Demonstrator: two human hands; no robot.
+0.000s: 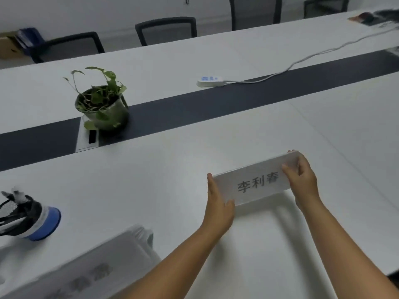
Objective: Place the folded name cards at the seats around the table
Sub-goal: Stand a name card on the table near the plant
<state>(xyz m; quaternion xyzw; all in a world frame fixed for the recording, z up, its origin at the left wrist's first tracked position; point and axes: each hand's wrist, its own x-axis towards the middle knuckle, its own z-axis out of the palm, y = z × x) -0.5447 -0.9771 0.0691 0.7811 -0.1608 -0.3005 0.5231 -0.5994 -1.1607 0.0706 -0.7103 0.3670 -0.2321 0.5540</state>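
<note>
A folded white name card (pixel 255 180) with three dark printed characters stands on the white table (pixel 172 180), right of centre. My left hand (pixel 218 201) grips its left end. My right hand (pixel 302 180) grips its right end, with the fingers over the top edge. A stack of several more folded name cards (pixel 90 270) lies blurred at the bottom left, near the front edge.
A potted green plant (pixel 101 104) stands on the table's dark centre strip beside a cable hatch (pixel 88 137). A white power strip (pixel 210 81) with a cord lies farther back. A pen holder with a blue base (pixel 32 219) sits at left. Black chairs (pixel 166 30) line the far side.
</note>
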